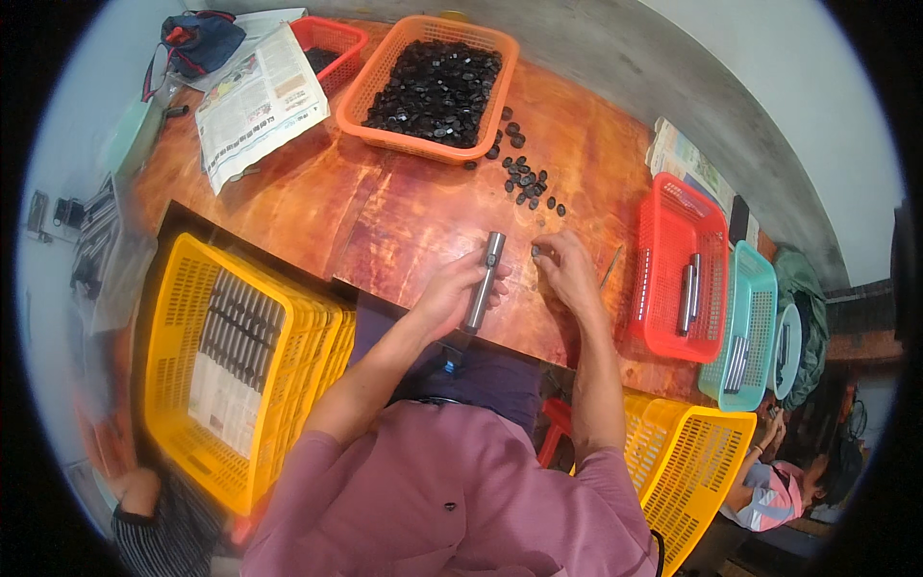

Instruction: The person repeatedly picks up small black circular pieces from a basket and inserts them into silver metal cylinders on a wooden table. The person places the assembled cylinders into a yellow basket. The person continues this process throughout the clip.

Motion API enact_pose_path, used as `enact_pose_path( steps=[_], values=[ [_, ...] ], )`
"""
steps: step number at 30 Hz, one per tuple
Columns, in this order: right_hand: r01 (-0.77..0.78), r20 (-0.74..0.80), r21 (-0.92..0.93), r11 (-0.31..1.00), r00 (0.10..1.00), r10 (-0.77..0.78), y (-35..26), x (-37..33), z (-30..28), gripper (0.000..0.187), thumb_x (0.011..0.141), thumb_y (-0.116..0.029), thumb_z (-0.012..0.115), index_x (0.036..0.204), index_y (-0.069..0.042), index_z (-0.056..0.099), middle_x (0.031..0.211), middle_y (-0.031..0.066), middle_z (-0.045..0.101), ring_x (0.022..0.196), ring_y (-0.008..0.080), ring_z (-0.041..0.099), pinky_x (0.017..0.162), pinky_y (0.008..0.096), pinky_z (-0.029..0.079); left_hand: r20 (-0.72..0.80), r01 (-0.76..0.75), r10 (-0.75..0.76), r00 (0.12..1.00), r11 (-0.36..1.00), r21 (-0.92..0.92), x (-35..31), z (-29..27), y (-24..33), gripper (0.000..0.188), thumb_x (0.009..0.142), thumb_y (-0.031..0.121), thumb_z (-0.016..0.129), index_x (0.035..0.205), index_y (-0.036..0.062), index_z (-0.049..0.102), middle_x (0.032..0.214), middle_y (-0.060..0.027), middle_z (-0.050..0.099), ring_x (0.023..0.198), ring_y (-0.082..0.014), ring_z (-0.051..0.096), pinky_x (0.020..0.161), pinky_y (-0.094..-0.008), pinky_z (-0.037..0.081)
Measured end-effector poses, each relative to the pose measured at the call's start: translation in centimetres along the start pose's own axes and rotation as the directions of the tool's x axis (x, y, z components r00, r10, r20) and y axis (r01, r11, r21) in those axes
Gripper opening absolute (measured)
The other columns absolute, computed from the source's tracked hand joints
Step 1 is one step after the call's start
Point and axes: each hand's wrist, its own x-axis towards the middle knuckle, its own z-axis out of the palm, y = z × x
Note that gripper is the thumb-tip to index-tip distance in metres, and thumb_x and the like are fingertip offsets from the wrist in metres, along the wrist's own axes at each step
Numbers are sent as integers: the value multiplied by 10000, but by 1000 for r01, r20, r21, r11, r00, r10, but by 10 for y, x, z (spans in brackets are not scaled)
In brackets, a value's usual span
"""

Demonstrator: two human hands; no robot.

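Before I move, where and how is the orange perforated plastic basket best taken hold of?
I would grip the orange perforated plastic basket by its rim, at the left and right sides, reaching from the near side. The rim is free of the black oval pieces heaped inside, and that load suggests two hands. Now the left hand holds a metal tube, the right hand a small black piece.

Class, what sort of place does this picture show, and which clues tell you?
Probably a small workshop for metal parts: an orange basket heaped with small black pieces, a yellow crate of lined-up rod-shaped parts, and a metal cylinder in the left hand.
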Motion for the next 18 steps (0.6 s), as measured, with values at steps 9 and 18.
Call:
enact_pose_path(
  steps=[9, 18],
  values=[
    [-38, -99, -96, 995, 995, 29, -6, -4, 8, 260, 831, -103, 751, 1070, -10, 710, 1003, 163, 665, 899, 322, 666, 810, 415, 526, 5, -20, 20, 1000, 1000, -1, -1, 0, -2, 512, 1064, 132, 467, 1544, -1, 347, 1214, -159, 621, 978, -212, 647, 840, -335, 551],
    [269, -189, 86, 959, 950, -249, -62, -23, 25, 209, 843, -53, 731, 1049, -18, 712, 906, 143, 651, 779, 308, 670, 707, 388, 542, 35, -77, 76, 996, 997, 30, 1, 4, -6, 497, 1060, 95, 468, 1535, -12, 368, 1259, -107, 608, 1034, -187, 638, 849, -325, 551]
  ],
)
